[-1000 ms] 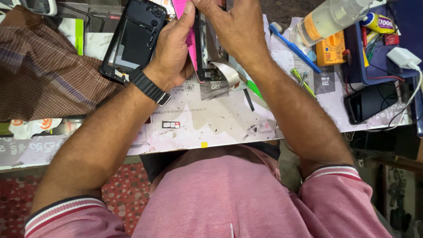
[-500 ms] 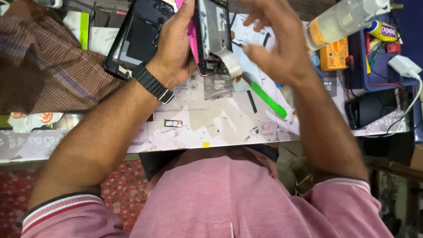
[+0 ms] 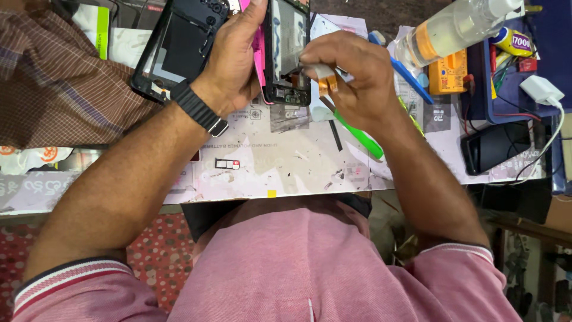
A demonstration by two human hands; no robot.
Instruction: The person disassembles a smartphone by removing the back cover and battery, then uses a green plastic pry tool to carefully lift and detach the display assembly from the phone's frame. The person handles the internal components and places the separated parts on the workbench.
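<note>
Head view, looking down over the bench: the left hand (image 3: 235, 65), a black watch at its wrist, is closed around the near edge of an opened phone body (image 3: 288, 50), thumb running up along its left side, a pink tool (image 3: 259, 53) caught between palm and phone. The phone's long axis runs away from the person, its near end at the work mat (image 3: 286, 161). The right hand (image 3: 354, 80) sits just to the right of the phone, fingers curled and pinching a small white-and-orange flex part (image 3: 325, 77) that touches the phone's lower right corner — so the part lies between the two hands, the right one nearer. A green-handled tool (image 3: 357, 134) lies on the mat under that hand, apart from the fingers. A black back cover (image 3: 179, 48) rests left of the left hand — untouched. A small card tray (image 3: 227, 163) lies nearer the person.
</note>
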